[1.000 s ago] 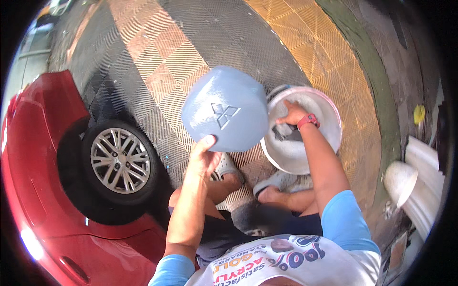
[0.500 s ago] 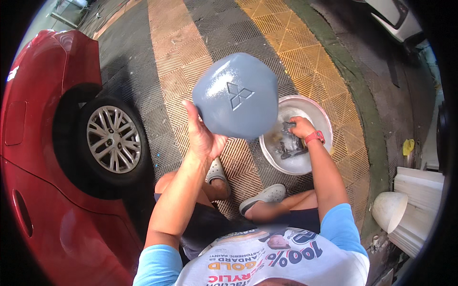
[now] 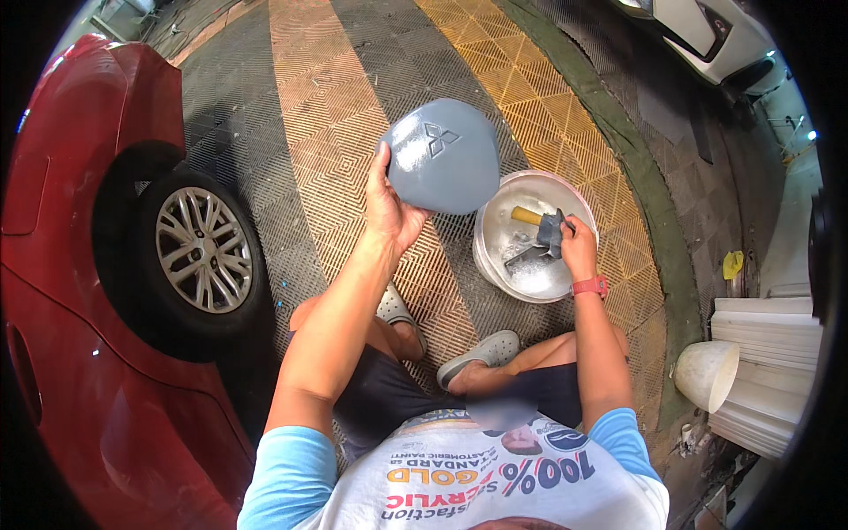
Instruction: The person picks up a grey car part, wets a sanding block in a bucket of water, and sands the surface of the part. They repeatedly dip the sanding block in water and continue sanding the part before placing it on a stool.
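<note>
My left hand grips a smooth, glossy grey cover by its lower left side, thumb at the rim. It looks like a steering wheel centre cover, with a three-diamond emblem pressed into its face. To the right stands a white bucket, wet and sudsy inside. Over its right side my right hand pinches a dark grey, folded-looking piece. A yellow cylinder-shaped thing sticks out beside that piece; whether the two are joined I cannot tell. Another dark piece lies lower in the bucket.
A red car with a silver-spoked wheel is close on my left. The floor has ribbed tiles in several colours. At right lie a cream bowl-shaped thing and white ridged panels. A white car stands far right.
My right hand has lifted the dark grey piece from low in the bucket, and the yellow thing now shows. The cover in my left hand sits slightly farther right and is tilted differently.
</note>
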A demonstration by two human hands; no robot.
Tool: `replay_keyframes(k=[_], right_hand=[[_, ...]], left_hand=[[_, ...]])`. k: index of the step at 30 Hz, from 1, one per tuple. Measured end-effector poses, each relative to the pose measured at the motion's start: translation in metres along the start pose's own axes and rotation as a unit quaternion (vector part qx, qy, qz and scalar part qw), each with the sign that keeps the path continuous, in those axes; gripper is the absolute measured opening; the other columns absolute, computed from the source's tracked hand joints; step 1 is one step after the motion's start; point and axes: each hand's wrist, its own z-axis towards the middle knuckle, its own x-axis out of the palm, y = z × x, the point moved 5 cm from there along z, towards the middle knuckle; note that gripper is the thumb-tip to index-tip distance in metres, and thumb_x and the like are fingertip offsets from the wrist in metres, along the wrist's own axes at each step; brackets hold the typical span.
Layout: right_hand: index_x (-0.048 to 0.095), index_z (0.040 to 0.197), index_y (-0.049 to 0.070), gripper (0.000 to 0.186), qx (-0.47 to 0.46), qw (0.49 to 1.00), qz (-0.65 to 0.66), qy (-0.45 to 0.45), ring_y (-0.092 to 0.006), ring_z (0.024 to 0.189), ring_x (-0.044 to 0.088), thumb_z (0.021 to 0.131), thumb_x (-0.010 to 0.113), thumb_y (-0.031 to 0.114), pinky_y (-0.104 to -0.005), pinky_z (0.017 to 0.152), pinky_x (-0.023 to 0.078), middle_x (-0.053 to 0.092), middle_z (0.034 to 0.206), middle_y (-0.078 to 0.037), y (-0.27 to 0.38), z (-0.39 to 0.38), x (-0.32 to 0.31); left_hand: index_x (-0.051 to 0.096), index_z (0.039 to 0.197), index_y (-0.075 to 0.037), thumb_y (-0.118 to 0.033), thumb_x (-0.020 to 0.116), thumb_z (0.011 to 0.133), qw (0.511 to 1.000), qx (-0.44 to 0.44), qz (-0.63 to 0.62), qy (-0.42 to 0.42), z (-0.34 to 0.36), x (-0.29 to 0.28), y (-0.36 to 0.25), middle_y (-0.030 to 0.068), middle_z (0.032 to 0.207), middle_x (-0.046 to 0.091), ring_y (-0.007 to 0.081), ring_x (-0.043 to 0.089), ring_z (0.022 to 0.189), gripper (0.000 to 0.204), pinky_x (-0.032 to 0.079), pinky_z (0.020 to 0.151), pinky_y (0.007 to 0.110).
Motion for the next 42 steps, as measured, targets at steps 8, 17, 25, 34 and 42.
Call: replay_keyframes(k=[8,17,25,34,42], right_hand=[[0.071,0.115,-0.002,0.027,0.037,0.999,0.006,-0.033,-0.0433,0.103,0.07,0.096,0.06,0.013,-0.0452,0.092,0.053,0.072,0.108,-0.028,-0.017,-0.016,0.008],[0.063,0.13,0.001,0.036,0.015,0.999,-0.034,-0.016,-0.0445,0.115,0.06,0.096,0.063,0.013,-0.0479,0.1,0.049,0.059,0.13,-0.027,-0.025,-0.046,0.018],[0.056,0.14,0.0,0.052,-0.015,0.994,-0.093,0.049,-0.0488,0.123,0.058,0.098,0.066,0.029,-0.0508,0.102,0.051,0.045,0.146,-0.031,0.019,-0.066,0.03],[0.053,0.142,0.0,0.054,-0.006,0.994,-0.108,0.017,-0.0497,0.119,0.06,0.099,0.065,0.03,-0.0521,0.098,0.053,0.044,0.148,-0.03,0.013,-0.069,0.03],[0.056,0.14,0.0,0.053,-0.019,0.993,-0.105,-0.045,-0.0493,0.119,0.06,0.102,0.062,0.036,-0.0513,0.1,0.051,0.045,0.146,-0.03,0.02,-0.07,0.024]], left_hand=[[0.04,0.151,-0.004,-0.042,0.069,0.091,1.0,0.0,-0.011,-0.003,0.01,-0.007,-0.012,0.0187,0.145,0.053,0.0351,0.054,0.133,0.076,0.047,0.108,0.061],[0.019,0.155,-0.006,-0.035,0.087,0.08,0.923,0.274,0.265,0.05,0.009,0.009,-0.035,0.0169,0.144,0.043,0.03,0.045,0.134,0.105,0.036,0.116,0.045],[0.02,0.162,-0.012,-0.078,0.05,0.093,0.917,0.344,0.199,0.047,-0.005,-0.011,-0.022,0.0092,0.156,0.038,0.0254,0.036,0.145,0.1,0.028,0.122,0.046],[0.019,0.156,-0.006,-0.073,0.02,0.104,0.862,0.412,0.294,0.016,-0.016,-0.011,-0.008,0.0122,0.15,0.037,0.0255,0.036,0.138,0.085,0.024,0.12,0.042],[0.04,0.135,0.002,-0.063,0.016,0.107,0.787,0.458,0.413,-0.011,-0.022,-0.003,-0.017,0.0168,0.12,0.045,0.0289,0.046,0.114,0.076,0.032,0.108,0.042]])
